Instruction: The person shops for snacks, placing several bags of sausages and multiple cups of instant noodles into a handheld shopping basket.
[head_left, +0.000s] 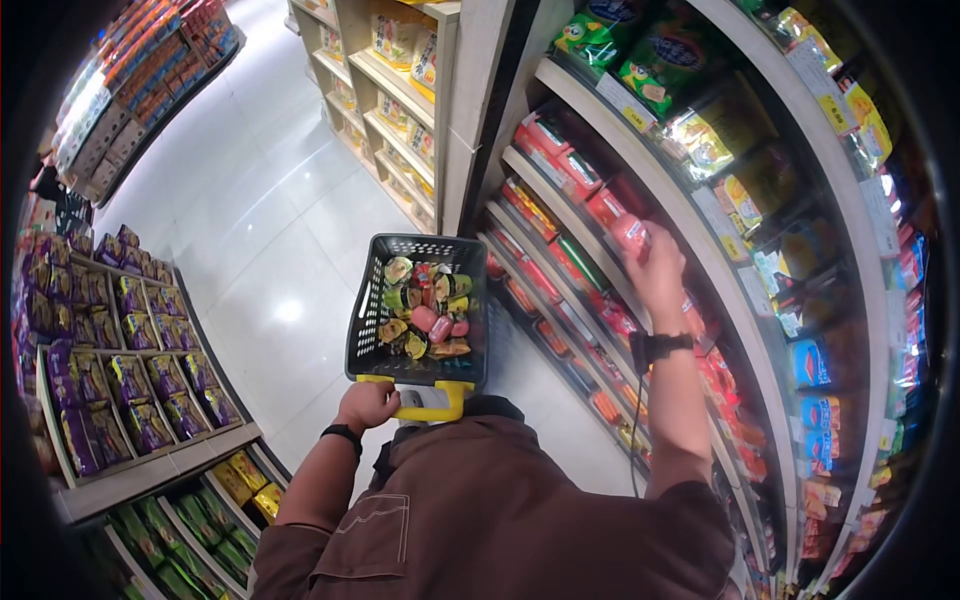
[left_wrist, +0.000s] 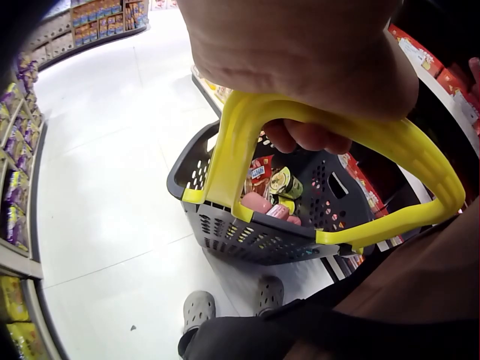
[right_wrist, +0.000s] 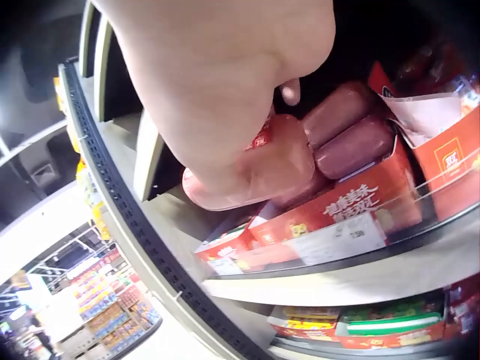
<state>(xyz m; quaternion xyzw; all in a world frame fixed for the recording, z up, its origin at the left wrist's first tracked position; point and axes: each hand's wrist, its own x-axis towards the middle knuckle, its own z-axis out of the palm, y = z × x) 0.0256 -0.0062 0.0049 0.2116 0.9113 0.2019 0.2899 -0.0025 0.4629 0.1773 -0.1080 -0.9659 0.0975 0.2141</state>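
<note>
My left hand (head_left: 368, 405) grips the yellow handle (left_wrist: 439, 161) of a dark grey shopping basket (head_left: 362, 345), its fingers curled under the bar in the left wrist view. Inside the basket lie pink sausage packs (head_left: 424, 318) and several small food packs (head_left: 457, 285) with green and yellow wrappers. At the shelf on the right, my right hand (head_left: 658, 265) holds a thick pink sausage pack (right_wrist: 281, 161) with a red label. Most of the gripping fingers are hidden behind the palm in the right wrist view. The pack is just above a red display box (right_wrist: 337, 202) with similar sausages (right_wrist: 356, 146) in it.
Tiered shelves (head_left: 600, 120) of packaged food curve along the right, with a price tag (right_wrist: 337, 240) on the box's shelf. Purple snack packs (head_left: 130, 380) fill a rack at left. A wooden shelf (head_left: 375, 75) stands ahead beside the pale tiled floor (head_left: 270, 240).
</note>
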